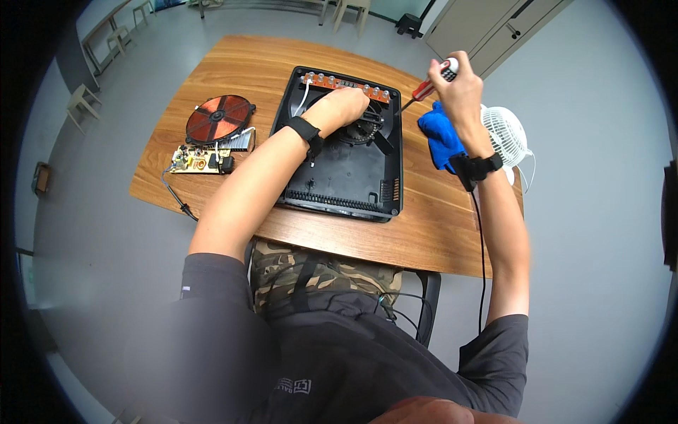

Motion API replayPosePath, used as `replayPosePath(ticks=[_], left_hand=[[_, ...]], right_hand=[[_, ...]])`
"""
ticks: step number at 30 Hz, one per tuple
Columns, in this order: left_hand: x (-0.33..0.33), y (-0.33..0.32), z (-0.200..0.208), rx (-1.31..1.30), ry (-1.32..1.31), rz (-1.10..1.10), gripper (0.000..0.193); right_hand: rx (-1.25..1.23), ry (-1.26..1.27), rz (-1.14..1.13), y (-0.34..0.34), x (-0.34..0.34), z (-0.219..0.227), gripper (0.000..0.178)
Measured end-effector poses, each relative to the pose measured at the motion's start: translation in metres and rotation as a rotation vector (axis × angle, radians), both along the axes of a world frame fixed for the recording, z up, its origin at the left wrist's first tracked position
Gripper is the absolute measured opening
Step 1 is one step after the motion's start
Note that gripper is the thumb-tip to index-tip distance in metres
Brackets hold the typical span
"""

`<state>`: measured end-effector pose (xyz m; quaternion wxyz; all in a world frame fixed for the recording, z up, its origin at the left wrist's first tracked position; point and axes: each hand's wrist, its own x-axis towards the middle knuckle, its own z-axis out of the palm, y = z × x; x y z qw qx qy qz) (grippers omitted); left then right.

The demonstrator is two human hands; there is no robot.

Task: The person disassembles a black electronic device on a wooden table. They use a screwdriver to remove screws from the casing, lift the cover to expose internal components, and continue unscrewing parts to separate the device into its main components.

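A black plastic induction cooker shell (335, 185) lies open on the table. My left hand (342, 106) reaches into its upper middle, over the round black cooling fan (362, 131); the fingers are curled down, and what they grip is hidden. A red-orange control board (383, 95) runs along the shell's far edge, with a white cable (304, 97) at its left end. My right hand (460, 95) is raised to the right of the shell, closed around a screwdriver (424, 90) with a red, black and white handle. Its shaft slants down toward the shell's right edge.
Left on the wooden table (353, 244) are a copper induction coil (219, 119) and a circuit board (200, 161) with a heat sink and cable. To the right lie a blue cloth (443, 141) and a white fan (506, 131). A black cable (482, 247) hangs from my right wrist strap.
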<state>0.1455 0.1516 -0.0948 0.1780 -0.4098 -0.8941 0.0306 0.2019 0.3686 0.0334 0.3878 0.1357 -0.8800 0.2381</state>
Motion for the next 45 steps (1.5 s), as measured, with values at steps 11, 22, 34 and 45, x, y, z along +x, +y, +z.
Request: replayPosePath(ticks=[11,22,34,45], left_hand=[[0.004,0.0,0.004,0.098,-0.103,-0.022,0.019],[0.006,-0.001,0.005,0.085,-0.104,-0.013,0.019],[0.013,-0.001,0.018,0.093,-0.24,0.023,0.018],[0.013,-0.001,0.02,0.09,-0.247,0.013,0.019]], right_hand=[[0.046,-0.06,0.008,-0.02,-0.013,-0.023,0.034],[0.054,-0.084,-0.008,-0.017,-0.018,-0.027,0.034],[0.158,-0.138,-0.095,-0.019,-0.014,-0.017,0.042],[0.397,-0.269,-0.165,-0.011,-0.011,0.005,0.049]])
